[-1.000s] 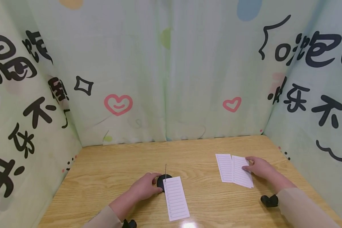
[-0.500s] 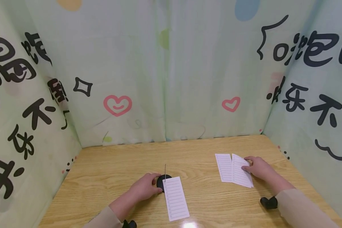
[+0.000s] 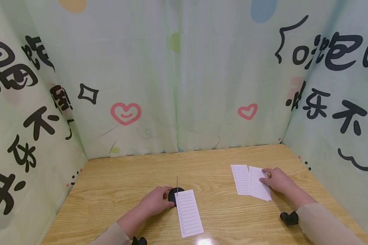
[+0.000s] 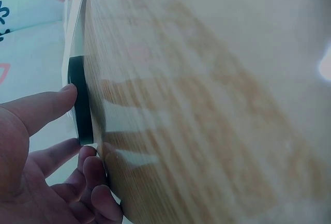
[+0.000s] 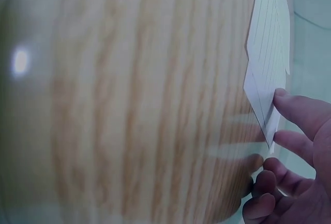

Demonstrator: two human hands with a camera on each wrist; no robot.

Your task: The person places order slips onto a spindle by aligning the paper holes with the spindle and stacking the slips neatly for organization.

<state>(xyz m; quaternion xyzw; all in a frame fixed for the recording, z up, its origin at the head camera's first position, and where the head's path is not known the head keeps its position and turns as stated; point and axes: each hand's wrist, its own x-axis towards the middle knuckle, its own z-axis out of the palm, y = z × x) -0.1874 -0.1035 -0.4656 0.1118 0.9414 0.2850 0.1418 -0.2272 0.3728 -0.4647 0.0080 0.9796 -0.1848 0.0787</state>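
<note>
In the head view, my left hand (image 3: 156, 202) holds the rim of a black round bill spike (image 3: 171, 197), thumb on one side and fingers on the other. Its thin needle stands upright, and the top left corner of a lined white paper slip (image 3: 190, 214) lies at the needle's foot. Farther right, my right hand (image 3: 279, 180) pinches the right edge of a second lined slip (image 3: 259, 183) between thumb and forefinger. A third slip (image 3: 241, 180) lies just left of that one. The left wrist view shows my thumb against the black base (image 4: 81, 100).
The wooden table (image 3: 125, 177) is bounded by a printed curtain (image 3: 141, 68) at the back and on both sides. A bright light reflection (image 3: 204, 241) shows near the front edge.
Both hands stay nearly where they were. The upper part of the slip in my right hand bowed slightly half a second ago and looks flatter now. The head view has shifted a little.
</note>
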